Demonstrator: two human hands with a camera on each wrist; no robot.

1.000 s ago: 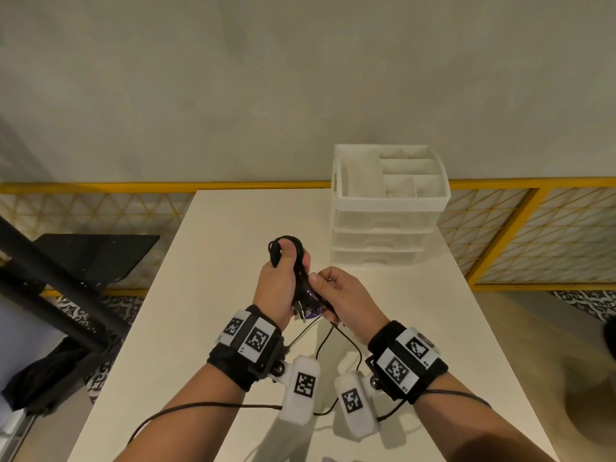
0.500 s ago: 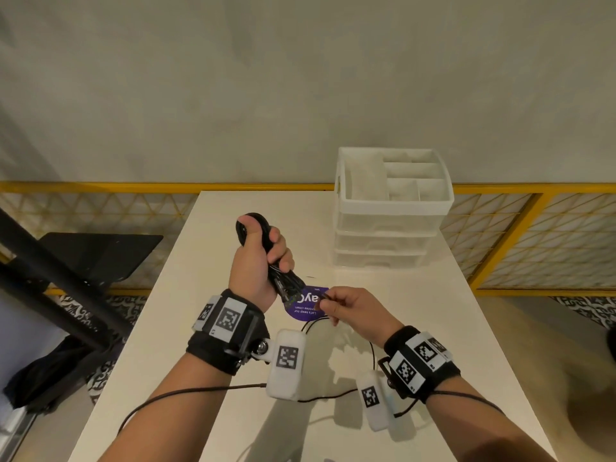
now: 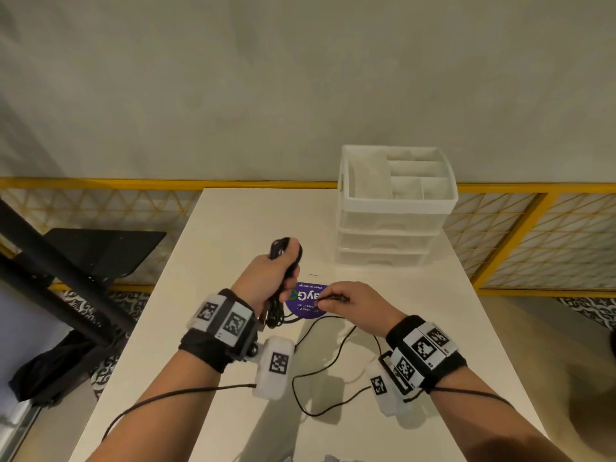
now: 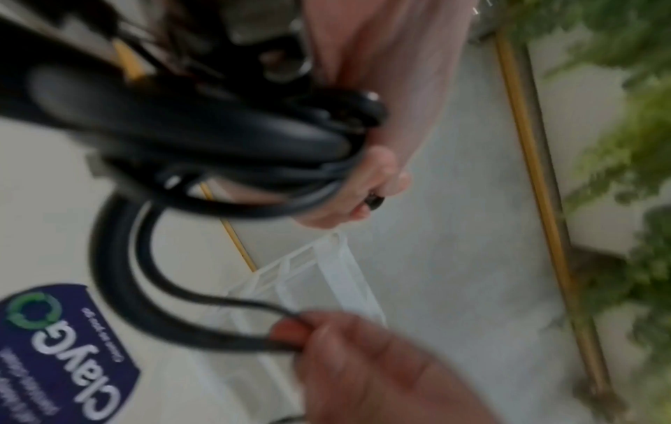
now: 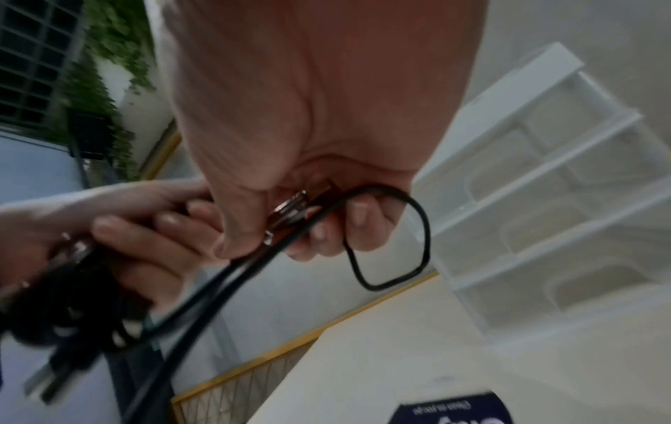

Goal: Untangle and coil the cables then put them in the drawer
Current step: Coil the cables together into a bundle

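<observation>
Since earlier, right hand (image 3: 346, 305) is drawing cable (image 5: 385, 238) out, pinching its end; left hand (image 3: 266, 281) is clamping the coil (image 3: 283, 258); wrapping wants steady tension.

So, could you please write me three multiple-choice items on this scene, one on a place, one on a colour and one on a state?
1. Where does the white drawer unit stand on the table?
A. at the far right part
B. at the near left corner
C. at the middle of the near edge

2. What colour is the round sticker on the table?
A. red
B. purple
C. yellow

3. How do the drawers in the unit stand?
A. all pushed in
B. the top one pulled out
C. the bottom one taken out

Key:
1 A, the head view shows it near the wall on the right.
2 B, purple with white lettering, between the left hand gripping the cable bundle and the right hand pinching a strand.
3 A, the three fronts sit flush.
</observation>
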